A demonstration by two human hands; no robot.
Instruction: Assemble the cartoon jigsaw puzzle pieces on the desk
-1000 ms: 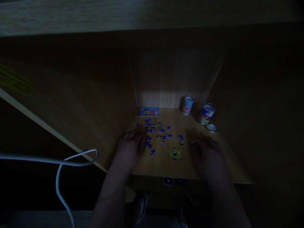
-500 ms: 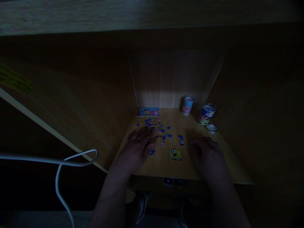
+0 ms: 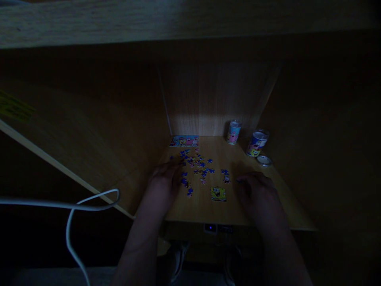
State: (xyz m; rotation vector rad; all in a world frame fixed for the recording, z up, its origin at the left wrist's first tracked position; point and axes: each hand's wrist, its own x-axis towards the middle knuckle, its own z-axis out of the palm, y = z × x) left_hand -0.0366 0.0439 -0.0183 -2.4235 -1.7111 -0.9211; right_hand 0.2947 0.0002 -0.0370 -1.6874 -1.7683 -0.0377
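When handling the blue puzzle piece [image 3: 239, 181], pinched in the right hand [image 3: 259, 194], expect light, stiff card; hold by edges; cannot tell left hand's [image 3: 163, 184] grip.

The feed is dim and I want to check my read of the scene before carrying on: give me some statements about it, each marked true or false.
1. The right hand has a small blue piece at its fingertips. True.
2. The yellow block lies between the right hand and the left hand. True.
3. The left hand is on the yellow block. False: it is apart from it, at the left of the loose pieces.
4. All the loose pieces lie right of the yellow block. False: most lie farther back and to the left.
5. The metal lid lies beside the nearer can. True.
6. The nearer can lies on its side. False: it stands upright.
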